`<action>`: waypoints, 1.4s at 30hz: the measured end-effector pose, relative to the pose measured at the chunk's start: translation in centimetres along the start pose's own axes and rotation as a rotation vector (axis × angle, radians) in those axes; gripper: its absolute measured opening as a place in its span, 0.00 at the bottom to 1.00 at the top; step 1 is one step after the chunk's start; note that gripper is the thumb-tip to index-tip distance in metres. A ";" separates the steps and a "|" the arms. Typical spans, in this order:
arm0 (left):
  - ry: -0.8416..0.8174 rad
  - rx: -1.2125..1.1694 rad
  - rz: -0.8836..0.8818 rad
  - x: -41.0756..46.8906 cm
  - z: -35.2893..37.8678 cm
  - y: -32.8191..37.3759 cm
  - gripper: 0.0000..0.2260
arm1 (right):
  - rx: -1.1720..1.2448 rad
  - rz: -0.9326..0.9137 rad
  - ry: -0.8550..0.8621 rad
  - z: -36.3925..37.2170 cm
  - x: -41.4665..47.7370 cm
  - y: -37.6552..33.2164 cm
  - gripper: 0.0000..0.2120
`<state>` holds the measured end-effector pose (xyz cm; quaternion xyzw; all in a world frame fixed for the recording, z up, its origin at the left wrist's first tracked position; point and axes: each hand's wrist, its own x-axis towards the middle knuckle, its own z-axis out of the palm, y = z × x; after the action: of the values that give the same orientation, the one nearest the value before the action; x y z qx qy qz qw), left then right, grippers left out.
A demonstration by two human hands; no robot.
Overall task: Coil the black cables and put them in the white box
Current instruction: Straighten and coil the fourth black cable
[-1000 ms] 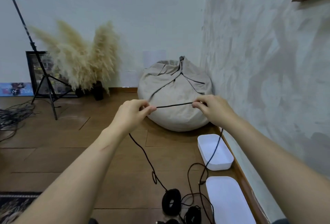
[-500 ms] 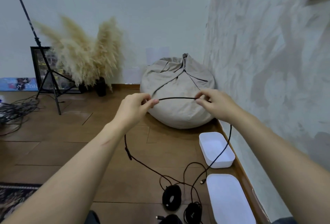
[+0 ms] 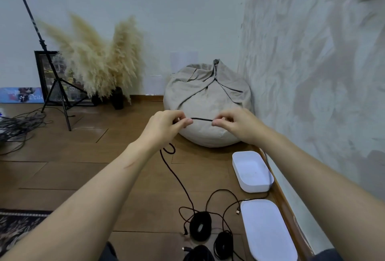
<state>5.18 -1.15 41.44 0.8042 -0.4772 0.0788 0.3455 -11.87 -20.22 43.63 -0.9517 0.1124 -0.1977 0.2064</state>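
Note:
My left hand and my right hand pinch a black cable between them at chest height, a short span stretched between the fingertips. From my left hand the cable hangs down with a small loop and trails to the floor. Coiled black cables lie on the wooden floor near the bottom. The open white box sits on the floor by the right wall, with nothing in it. Its white lid lies nearer to me.
A beige bean bag rests in the corner behind my hands. Pampas grass in dark vases, a black tripod and a framed picture stand at the back left. Tangled cables lie far left. A patterned rug shows bottom left.
My hands have come closer together, shortening the stretched span. The hanging cable has risen, and a small loop now hangs below my left hand.

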 end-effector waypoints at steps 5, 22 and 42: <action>-0.027 -0.012 -0.076 -0.2 -0.8 -1.9 0.17 | -0.190 0.119 0.198 -1.6 0.0 2.3 0.09; 0.018 0.132 0.067 -0.1 -1.4 -1.8 0.17 | -0.039 0.139 0.110 -0.7 -0.2 2.4 0.05; -0.025 0.159 0.169 -0.6 1.1 -1.1 0.20 | -0.169 -0.030 -0.010 -0.2 0.4 -0.4 0.09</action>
<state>5.52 -1.10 39.79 0.7868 -0.5398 0.1355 0.2667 -11.49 -20.07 44.07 -0.9683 0.1133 -0.1857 0.1229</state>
